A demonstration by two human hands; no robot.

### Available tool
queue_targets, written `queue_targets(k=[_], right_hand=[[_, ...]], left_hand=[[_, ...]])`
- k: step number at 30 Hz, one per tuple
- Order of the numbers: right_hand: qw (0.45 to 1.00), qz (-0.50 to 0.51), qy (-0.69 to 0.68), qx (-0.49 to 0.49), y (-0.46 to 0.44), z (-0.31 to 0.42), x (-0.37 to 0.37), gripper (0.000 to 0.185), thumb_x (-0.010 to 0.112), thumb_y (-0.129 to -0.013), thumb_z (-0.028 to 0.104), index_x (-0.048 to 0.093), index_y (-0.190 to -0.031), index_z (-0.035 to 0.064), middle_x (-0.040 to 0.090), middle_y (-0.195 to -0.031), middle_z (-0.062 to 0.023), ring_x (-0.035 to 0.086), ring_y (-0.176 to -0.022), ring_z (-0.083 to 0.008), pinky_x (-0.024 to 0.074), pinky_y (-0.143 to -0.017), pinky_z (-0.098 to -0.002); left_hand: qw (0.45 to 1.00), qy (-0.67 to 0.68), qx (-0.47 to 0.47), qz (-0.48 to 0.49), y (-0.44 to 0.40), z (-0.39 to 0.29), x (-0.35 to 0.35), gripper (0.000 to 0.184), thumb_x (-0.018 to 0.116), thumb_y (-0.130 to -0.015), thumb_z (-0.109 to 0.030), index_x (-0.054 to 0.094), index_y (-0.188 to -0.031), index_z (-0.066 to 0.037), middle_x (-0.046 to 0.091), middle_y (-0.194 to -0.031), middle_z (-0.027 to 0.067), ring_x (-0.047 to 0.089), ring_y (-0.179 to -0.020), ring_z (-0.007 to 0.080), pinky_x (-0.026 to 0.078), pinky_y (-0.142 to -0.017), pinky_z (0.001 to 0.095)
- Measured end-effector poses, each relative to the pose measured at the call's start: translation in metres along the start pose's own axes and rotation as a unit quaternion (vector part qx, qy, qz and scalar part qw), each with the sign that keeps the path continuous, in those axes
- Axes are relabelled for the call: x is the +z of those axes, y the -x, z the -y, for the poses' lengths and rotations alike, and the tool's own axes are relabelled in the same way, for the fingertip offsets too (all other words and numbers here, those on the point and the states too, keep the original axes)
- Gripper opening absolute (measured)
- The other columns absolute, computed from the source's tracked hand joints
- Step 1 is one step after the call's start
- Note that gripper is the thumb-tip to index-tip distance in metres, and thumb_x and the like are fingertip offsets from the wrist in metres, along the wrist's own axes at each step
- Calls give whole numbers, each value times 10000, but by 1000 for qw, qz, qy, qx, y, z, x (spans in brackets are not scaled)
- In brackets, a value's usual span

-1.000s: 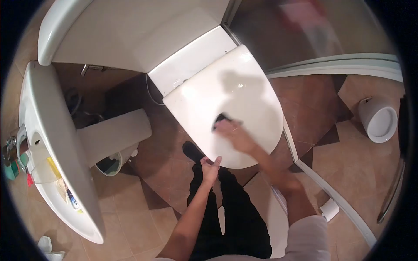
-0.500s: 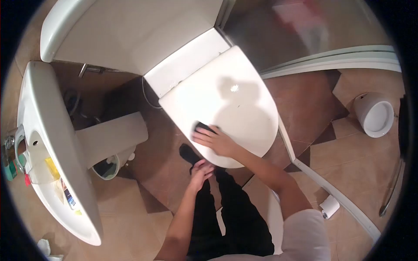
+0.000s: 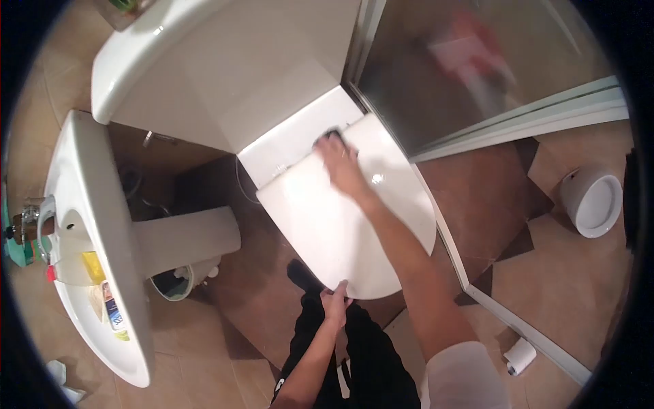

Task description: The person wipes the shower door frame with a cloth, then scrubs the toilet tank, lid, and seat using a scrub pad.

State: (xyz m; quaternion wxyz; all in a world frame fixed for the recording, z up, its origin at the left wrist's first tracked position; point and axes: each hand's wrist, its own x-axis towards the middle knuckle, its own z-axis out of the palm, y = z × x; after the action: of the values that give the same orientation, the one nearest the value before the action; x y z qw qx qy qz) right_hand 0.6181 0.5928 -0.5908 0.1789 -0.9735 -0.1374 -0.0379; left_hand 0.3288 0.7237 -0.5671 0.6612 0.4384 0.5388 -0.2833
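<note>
A closed white toilet lid (image 3: 340,211) fills the middle of the head view. My right hand (image 3: 337,163) is stretched to the lid's back edge, slightly blurred, with a dark sponge or cloth (image 3: 332,135) under its fingertips, beside the white rear part (image 3: 272,153) of the toilet. At the lid's front edge is my left hand (image 3: 336,305), its thumb up against the rim and its other fingers partly hidden below.
On the left stands a white sink (image 3: 102,252) holding a yellow item and a tube, with a bin (image 3: 172,285) beneath. A glass shower panel (image 3: 470,68) is at upper right. A white brush holder (image 3: 591,203) and paper roll (image 3: 520,356) are farther right.
My right hand has moved with the dark item from the lid's front left part to its back edge. My left hand, lately just off the lid, is back at the front rim.
</note>
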Motion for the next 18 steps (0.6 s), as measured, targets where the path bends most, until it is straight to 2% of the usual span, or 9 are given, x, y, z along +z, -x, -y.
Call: queue_targets(k=[2, 4, 6, 8, 10, 11, 12, 14, 18], right_hand=[[996, 17, -71, -41, 45, 29, -15, 482, 559, -844, 109, 465, -1317, 116, 349, -1447, -56, 272, -1355, -259, 259, -1033, -514], [991, 46, -118, -46, 97, 36, -42, 484, 575, -820, 93, 488, -1295, 120, 412, -1395, -46, 342, -1312, -236, 282, -1022, -502], [992, 82, -81, 46, 156, 21, -62, 478, 585, -787, 55, 516, -1257, 109, 436, -1368, -62, 377, -1277, -250, 299, -1011, -490], [981, 46, -81, 172, 216, -11, -86, 534, 596, -687, -10, 537, -1212, 66, 448, -1346, -95, 431, -1196, -322, 311, -1012, -461], [961, -63, -72, 258, 263, -34, -108, 550, 565, -664, -26, 531, -1209, 45, 524, -1252, -126, 486, -1139, -315, 364, -974, -399], [886, -144, -221, 381, 281, -38, -115, 536, 544, -673, -31, 527, -1205, 30, 537, -1216, -120, 514, -1099, -278, 392, -943, -365], [768, -215, -360, 485, 296, -43, -121, 522, 524, -682, -36, 524, -1202, 15, 550, -1181, -113, 542, -1059, -242, 421, -912, -331], [659, -247, -411, 580, 324, -56, -147, 499, 516, -721, -49, 508, -1218, -2, 559, -1121, -100, 547, -992, -198, 444, -853, -274], [655, -315, -410, 551, 383, -69, -148, 510, 529, -696, -31, 520, -1205, -13, 558, -1101, -90, 560, -945, -204, 462, -817, -298]], left_hand=[[1000, -17, -12, 3, 5, -16, 2, 366, 677, -822, -274, 501, -1087, -95, 586, -1047, 49, 563, -940, 172, 484, -703, 323], [996, 0, -74, 54, 3, -20, -7, 641, 741, -767, -318, 296, -1148, -56, 516, -1039, 100, 551, -925, 204, 474, -805, 397], [997, -2, -59, 53, 3, -19, -8, 673, 751, -752, -378, 296, -1142, -72, 520, -1038, 81, 552, -909, 205, 445, -833, 427], [995, 7, -79, 58, 4, -19, -10, 681, 747, -750, -412, 300, -1146, -85, 521, -1033, 66, 542, -926, 204, 434, -820, 421], [995, -11, -75, 60, 1, -17, -10, 692, 734, -750, -447, 302, -1157, -91, 518, -1052, 65, 532, -942, 199, 430, -806, 408], [995, -33, -76, 57, 0, -16, -12, 705, 722, -750, -482, 304, -1167, -96, 515, -1070, 63, 522, -958, 195, 426, -792, 395], [995, -30, -73, 56, -1, -15, -13, 705, 722, -750, -482, 304, -1167, -96, 515, -1070, 63, 522, -958, 195, 426, -792, 395], [995, -69, -49, 47, 8, -17, -12, 718, 687, -756, -538, 321, -1187, -95, 517, -1096, 63, 510, -958, 178, 422, -749, 371], [989, -122, -12, 80, 61, -52, -10, 604, 582, -834, -541, 418, -1202, -90, 543, -1100, 73, 530, -933, 193, 430, -678, 353]])
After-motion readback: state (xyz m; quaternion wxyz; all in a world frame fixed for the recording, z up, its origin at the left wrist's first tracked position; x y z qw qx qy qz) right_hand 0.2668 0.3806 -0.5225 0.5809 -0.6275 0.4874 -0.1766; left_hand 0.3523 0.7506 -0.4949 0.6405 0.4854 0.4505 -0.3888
